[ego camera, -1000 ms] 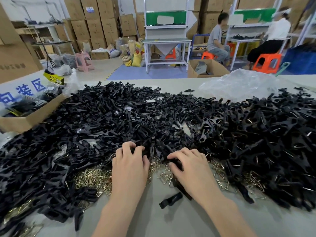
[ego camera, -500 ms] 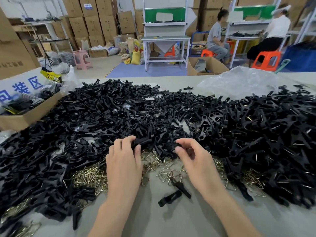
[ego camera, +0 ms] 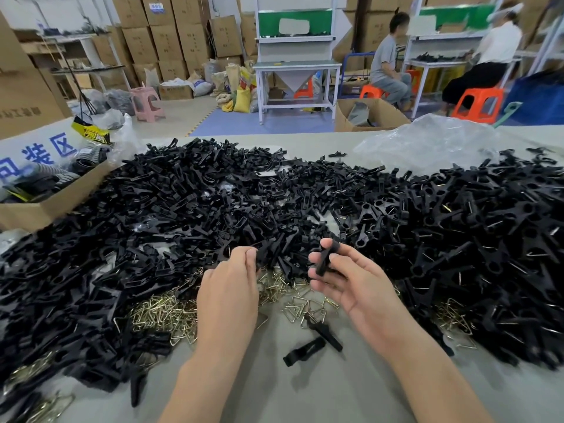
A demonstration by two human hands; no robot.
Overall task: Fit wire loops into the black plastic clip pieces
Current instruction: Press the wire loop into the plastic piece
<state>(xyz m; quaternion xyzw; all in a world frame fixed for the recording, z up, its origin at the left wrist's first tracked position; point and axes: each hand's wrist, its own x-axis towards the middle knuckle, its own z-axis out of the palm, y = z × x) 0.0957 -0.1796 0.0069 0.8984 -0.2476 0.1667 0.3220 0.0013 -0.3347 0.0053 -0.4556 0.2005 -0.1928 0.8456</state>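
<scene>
Since half a second ago the right hand [ego camera: 354, 282] has turned palm up off the heap, its fingers [ego camera: 348, 257] clamped on one black clip piece [ego camera: 324, 261], held upright above the wire loops [ego camera: 305, 306]. The left hand [ego camera: 227, 288] curls its fingers at the edge of the clip pile [ego camera: 183, 209]; whether they grip anything cannot be told. Two loose clips [ego camera: 305, 351] lie on the bench [ego camera: 305, 395].

Matt black plastic clip pieces [ego camera: 213, 203] lay beside shiny brass-toned metal wire loops [ego camera: 158, 315] on the smooth, dull grey bench [ego camera: 351, 392]
</scene>
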